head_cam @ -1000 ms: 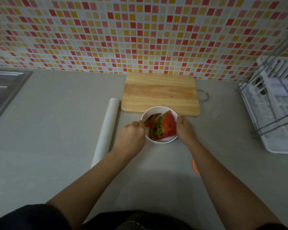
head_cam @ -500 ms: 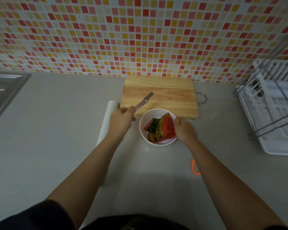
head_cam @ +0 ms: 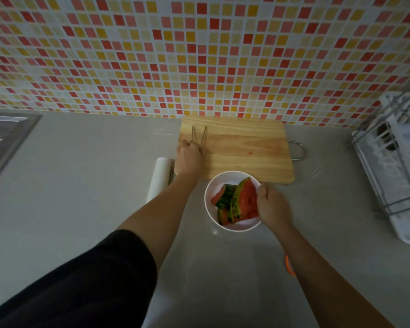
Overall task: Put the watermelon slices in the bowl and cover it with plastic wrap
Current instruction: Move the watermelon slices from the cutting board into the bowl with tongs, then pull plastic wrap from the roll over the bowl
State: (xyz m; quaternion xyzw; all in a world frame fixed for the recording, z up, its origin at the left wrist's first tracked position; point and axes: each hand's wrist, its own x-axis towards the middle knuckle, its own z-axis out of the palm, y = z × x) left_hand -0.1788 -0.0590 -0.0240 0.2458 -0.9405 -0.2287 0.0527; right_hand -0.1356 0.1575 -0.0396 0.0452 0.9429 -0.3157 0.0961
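the left hand (head_cam: 189, 154) lies on the left end of the pale wooden cutting board (head_cam: 244, 147), its fingers curled around the near ends of thin metal tongs (head_cam: 198, 136); the hand covers the grip itself, and only the two prongs show, spread apart and pointing toward the wall. the white roll of plastic wrap (head_cam: 158, 179) lies on the grey desk (head_cam: 81, 185) just left of that forearm, which hides its near end. the round white bowl (head_cam: 232, 201) stands on the desk at the board's near edge, overlapping it slightly. in it are the red and green watermelon slices (head_cam: 238, 203), stacked on edge so that how many there are is hard to tell. the right hand (head_cam: 273, 205) is at the bowl's right rim, fingers closed on it, thumb over the rim against the largest slice; the hand hides that side of the bowl.

a small red speck lies on the board. a metal loop handle (head_cam: 298, 150) sticks out from the board's right end. a curved orange object (head_cam: 289, 266) on the desk is mostly hidden by the right forearm. a white dish rack with metal wires (head_cam: 398, 176) is cut off at the right edge, its contents blurred. a steel sink (head_cam: 7, 138) is cut off at the left. a black sleeve (head_cam: 85, 285) fills the lower left. mosaic tiles in red, orange, yellow and white (head_cam: 199, 55) cover the wall.
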